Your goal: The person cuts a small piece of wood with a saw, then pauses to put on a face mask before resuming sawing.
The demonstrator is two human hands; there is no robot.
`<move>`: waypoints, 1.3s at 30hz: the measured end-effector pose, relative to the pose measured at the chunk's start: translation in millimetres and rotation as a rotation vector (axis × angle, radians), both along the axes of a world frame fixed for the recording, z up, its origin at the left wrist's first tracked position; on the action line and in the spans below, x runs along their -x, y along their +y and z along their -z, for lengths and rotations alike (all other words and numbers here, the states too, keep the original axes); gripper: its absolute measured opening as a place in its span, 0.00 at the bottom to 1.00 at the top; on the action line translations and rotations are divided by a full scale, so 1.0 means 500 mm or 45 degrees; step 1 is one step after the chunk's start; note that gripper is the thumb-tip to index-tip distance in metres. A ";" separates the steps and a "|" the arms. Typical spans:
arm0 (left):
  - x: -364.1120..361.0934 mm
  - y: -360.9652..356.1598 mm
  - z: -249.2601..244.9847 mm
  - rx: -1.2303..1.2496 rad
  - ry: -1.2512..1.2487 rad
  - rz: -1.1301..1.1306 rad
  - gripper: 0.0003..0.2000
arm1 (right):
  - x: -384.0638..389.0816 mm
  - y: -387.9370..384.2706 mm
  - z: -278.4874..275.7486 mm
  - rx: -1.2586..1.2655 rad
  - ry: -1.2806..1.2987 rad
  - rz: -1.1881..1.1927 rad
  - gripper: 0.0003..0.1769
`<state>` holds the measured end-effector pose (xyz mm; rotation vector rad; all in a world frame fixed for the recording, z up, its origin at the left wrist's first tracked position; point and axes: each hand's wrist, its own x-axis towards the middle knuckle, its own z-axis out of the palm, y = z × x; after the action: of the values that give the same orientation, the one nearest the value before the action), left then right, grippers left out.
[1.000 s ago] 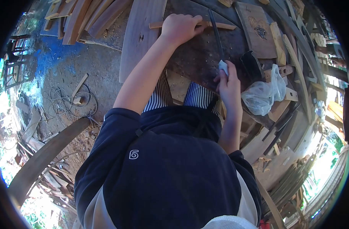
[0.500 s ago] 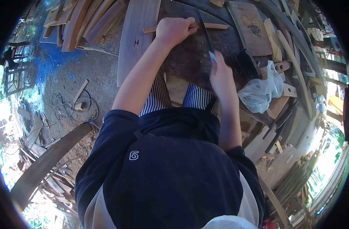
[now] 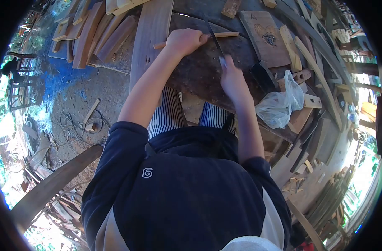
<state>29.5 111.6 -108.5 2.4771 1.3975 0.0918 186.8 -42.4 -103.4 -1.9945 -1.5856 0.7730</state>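
My left hand (image 3: pixel 183 43) is closed around a thin wooden stick (image 3: pixel 226 34), pressing it down over the dark worktop (image 3: pixel 195 77). The stick's left end overlaps a wide pale plank (image 3: pixel 154 27). In my right hand (image 3: pixel 234 81) is a long, narrow, dark-bladed tool (image 3: pixel 214 39), gripped at its near end. Its blade points away from me and crosses the stick just right of my left fingers. Whether it is a file or a saw I cannot tell.
Right of my right hand lie a black open case (image 3: pixel 264 77) and a clear plastic bag (image 3: pixel 278 109). Beyond them a board (image 3: pixel 258 25) holds a pile of small dark pieces. Curved wood pieces (image 3: pixel 89 35) are stacked at the left. Cord (image 3: pixel 80 125) lies on the floor.
The whole view has shifted a little, so the bench appears lower and further left. My right hand has pushed the dark blade slightly forward across the stick; the left grip is unchanged.
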 end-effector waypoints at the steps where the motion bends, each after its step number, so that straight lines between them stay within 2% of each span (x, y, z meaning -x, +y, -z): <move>1: 0.000 0.000 -0.003 -0.004 0.010 0.010 0.27 | 0.000 0.033 -0.001 -0.004 0.005 0.002 0.14; 4: 0.002 0.001 0.000 -0.066 0.005 0.016 0.27 | 0.009 0.060 -0.009 0.025 -0.020 -0.002 0.14; 8: 0.002 0.004 -0.004 -0.032 0.004 0.013 0.27 | -0.007 -0.085 0.005 0.002 0.075 0.020 0.13; 12: 0.000 -0.007 0.007 -0.112 0.008 0.037 0.24 | -0.004 -0.117 -0.002 0.077 0.138 0.071 0.12; 18: 0.000 -0.012 0.011 -0.176 0.009 0.101 0.22 | 0.015 0.052 0.012 -0.013 0.014 0.048 0.11; 21: -0.001 -0.010 0.010 -0.169 0.008 0.095 0.23 | 0.013 0.028 0.012 0.026 0.001 0.065 0.11; 27: 0.005 -0.005 0.014 -0.143 -0.019 0.092 0.24 | 0.000 -0.119 -0.010 0.147 0.095 0.090 0.16; 30: 0.002 -0.010 0.013 -0.132 0.007 0.109 0.24 | -0.012 -0.075 0.013 -0.019 0.094 0.081 0.13; 34: 0.001 -0.010 0.008 -0.120 0.034 0.105 0.25 | 0.004 0.035 0.014 0.000 -0.014 0.020 0.14; 37: -0.002 -0.007 0.008 -0.082 0.067 0.079 0.25 | 0.011 0.039 0.016 0.022 -0.007 0.047 0.14; 39: -0.006 0.005 0.011 -0.027 0.102 0.061 0.25 | 0.006 -0.015 0.035 0.006 0.005 0.042 0.14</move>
<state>32.6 114.1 -113.8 2.5561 1.3748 -0.0027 183.6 -49.9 -120.7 -2.0159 -1.5459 0.7684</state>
